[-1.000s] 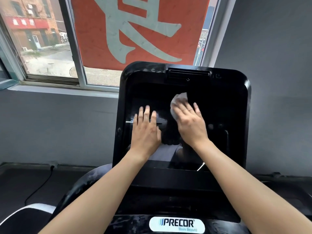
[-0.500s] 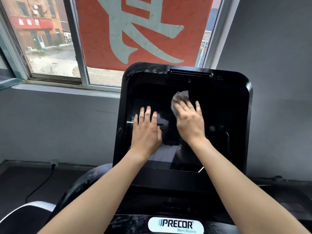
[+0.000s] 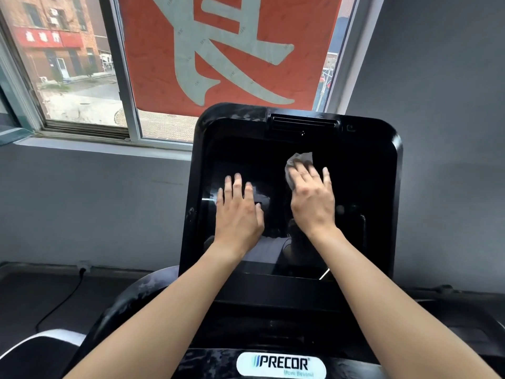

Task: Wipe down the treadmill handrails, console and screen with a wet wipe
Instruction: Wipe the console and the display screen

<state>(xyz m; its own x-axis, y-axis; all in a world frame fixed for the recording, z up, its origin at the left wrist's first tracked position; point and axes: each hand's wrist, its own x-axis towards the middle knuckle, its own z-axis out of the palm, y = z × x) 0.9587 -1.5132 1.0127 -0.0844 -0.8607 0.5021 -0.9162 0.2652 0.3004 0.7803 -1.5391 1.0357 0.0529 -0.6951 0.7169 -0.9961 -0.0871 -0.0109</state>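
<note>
The right hand [image 3: 311, 198] lies flat with fingers nearly straight and spread, pressing a crumpled white wet wipe [image 3: 299, 160] against the upper middle of the dark screen [image 3: 355, 181]; the wipe shows only past the fingertips. Just beside it the left hand [image 3: 237, 212] rests bare and flat, fingers together, on the screen's left half, holding nothing.

Likely trouble: the bare left palm may print fresh smears on the glass, and since the wipe is bunched small, the right hand's outer fingers could drag on the screen themselves. Moisture pushed up toward the slotted vent [image 3: 303, 123] in the console [image 3: 396, 170] frame would be unwelcome.

A white badge [image 3: 281, 365] at the bottom reads "PRECOR"; its smaller line is too blurred to trust. The red banner [image 3: 224, 50] in the window carries a large grey Chinese character, cut off
</note>
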